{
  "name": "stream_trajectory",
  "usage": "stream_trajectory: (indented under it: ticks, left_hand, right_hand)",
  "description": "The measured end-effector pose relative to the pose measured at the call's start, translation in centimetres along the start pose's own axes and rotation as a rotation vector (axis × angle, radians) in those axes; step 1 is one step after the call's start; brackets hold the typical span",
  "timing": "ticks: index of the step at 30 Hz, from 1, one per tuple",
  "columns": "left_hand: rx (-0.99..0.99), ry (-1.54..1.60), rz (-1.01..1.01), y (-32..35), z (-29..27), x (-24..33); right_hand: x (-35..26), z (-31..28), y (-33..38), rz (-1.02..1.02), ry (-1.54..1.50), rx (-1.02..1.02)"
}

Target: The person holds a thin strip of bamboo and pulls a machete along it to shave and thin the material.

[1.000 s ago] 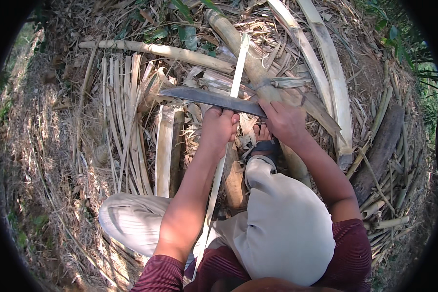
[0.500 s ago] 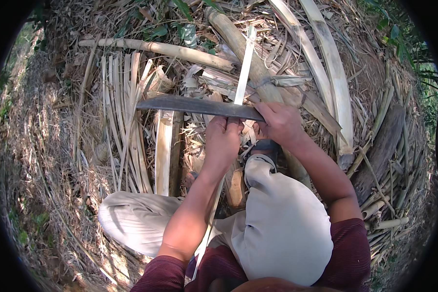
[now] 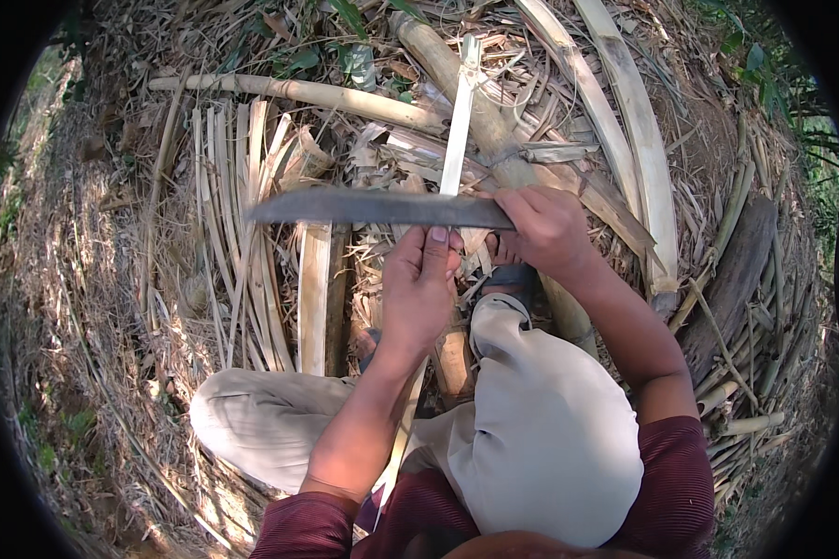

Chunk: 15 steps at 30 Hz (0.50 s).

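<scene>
My right hand [image 3: 547, 231] is closed round the near end of a long dark machete [image 3: 368, 207], its handle hidden in the fist. The blade points left and lies across a pale bamboo strip [image 3: 459, 135]. Just on the near side of the blade, my left hand [image 3: 419, 284] pinches the strip, thumb on top. From there the strip runs away from me past the blade, with frayed fibres near its far end. Its near part passes under my left forearm back toward my lap.
Several thin split strips [image 3: 228, 224] lie at left, beside a wider split bamboo piece [image 3: 314, 289]. A bamboo pole [image 3: 298, 90] lies across the back, near a thicker pole [image 3: 447, 70]. Long curved bamboo halves [image 3: 639, 140] and a dark log [image 3: 732, 279] lie at right.
The machete has tilted slightly and its tip has shifted left, a little blurred. The strip's far end has moved slightly left and toward me. My left thumb now shows on top.
</scene>
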<state>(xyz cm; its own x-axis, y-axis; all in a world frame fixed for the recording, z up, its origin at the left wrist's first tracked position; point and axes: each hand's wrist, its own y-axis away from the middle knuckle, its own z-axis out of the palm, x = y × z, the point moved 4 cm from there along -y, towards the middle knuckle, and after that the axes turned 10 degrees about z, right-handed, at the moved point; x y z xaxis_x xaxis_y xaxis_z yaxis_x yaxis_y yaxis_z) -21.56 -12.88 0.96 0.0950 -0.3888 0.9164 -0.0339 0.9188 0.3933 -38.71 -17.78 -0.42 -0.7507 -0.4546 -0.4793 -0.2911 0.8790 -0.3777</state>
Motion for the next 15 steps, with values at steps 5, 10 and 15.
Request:
stream_trajectory:
  ticks: [5, 10, 15]
  left_hand:
    - [0.018, 0.014, -0.074, 0.2, 0.0, 0.7]
    - [0.045, 0.019, -0.084, 0.7, -0.6, 0.9]
    - [0.017, -0.062, -0.044, 2.2, -1.0, 0.4]
  right_hand:
    - [2.1, 1.0, 0.0, -0.022, 0.109, 0.074]
    - [3.0, 1.2, -0.4, 0.128, 0.091, 0.097]
    - [3.0, 1.2, 0.3, 0.028, 0.116, -0.005]
